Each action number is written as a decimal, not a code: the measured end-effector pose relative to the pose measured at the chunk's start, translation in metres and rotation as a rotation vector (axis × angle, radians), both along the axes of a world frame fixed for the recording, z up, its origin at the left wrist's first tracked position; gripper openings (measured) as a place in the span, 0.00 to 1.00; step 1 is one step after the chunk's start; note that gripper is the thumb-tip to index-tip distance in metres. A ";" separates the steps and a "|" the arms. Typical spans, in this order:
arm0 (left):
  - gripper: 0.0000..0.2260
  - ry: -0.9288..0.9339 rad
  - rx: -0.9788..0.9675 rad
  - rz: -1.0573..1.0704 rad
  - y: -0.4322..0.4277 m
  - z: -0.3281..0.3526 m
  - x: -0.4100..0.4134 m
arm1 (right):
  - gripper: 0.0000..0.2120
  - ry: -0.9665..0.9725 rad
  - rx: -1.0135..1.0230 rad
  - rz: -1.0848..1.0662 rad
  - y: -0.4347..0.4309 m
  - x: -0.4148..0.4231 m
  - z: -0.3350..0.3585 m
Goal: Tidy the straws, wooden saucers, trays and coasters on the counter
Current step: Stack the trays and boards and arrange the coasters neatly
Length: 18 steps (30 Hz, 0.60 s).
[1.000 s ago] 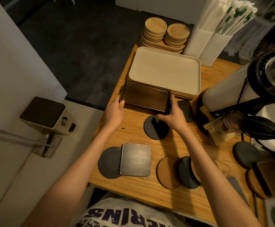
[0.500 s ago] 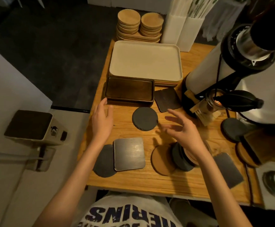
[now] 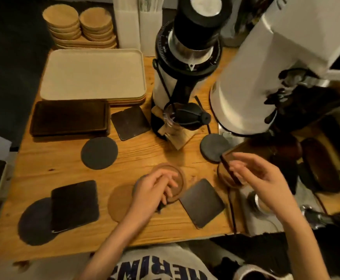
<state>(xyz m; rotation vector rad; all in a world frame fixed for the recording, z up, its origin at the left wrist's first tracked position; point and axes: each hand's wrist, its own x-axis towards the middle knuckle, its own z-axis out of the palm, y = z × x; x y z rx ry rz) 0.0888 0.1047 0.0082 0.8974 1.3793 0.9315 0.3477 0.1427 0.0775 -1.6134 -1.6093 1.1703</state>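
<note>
Just now the left hand point(image 3: 155, 191) is low over the middle of the counter point(image 3: 145, 152), fingers curled down onto a rimmed coaster point(image 3: 177, 174). A dark sliver shows under the palm, but it is too blurred to tell whether the hand actually has hold of anything. A tan coaster point(image 3: 118, 203) lies just left of it and a square coaster point(image 3: 202, 203) just right.

The right hand point(image 3: 264, 178) hangs loose and spread, holding nothing, its fingertips by the near corner of a brown tray point(image 3: 252, 146) at the counter's right side; I can't tell if they touch.

Farther back a dark tray point(image 3: 68, 118) sits in front of the cream trays point(image 3: 92, 73). Two stacks of saucers point(image 3: 64, 19) stand behind those, beside the straw holders point(image 3: 127, 27). More dark coasters lie scattered about.
</note>
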 end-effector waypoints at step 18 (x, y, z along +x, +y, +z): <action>0.11 0.228 -0.180 -0.179 0.072 -0.016 0.155 | 0.19 -0.406 -0.059 -0.064 0.042 0.167 0.004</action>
